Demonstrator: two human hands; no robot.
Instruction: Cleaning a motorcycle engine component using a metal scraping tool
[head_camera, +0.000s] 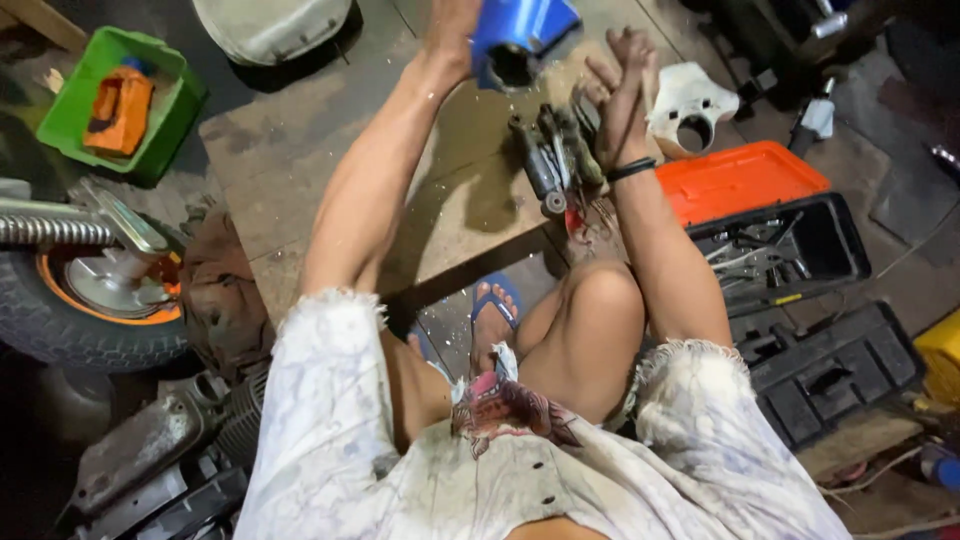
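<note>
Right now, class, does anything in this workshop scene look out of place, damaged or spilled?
Pale flecks lie scattered over the wooden board below the blue part that the left hand holds. The toolbox sits open, with its orange lid laid back.

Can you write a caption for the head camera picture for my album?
Left hand holds a blue part; right hand hovers over tools.
</note>
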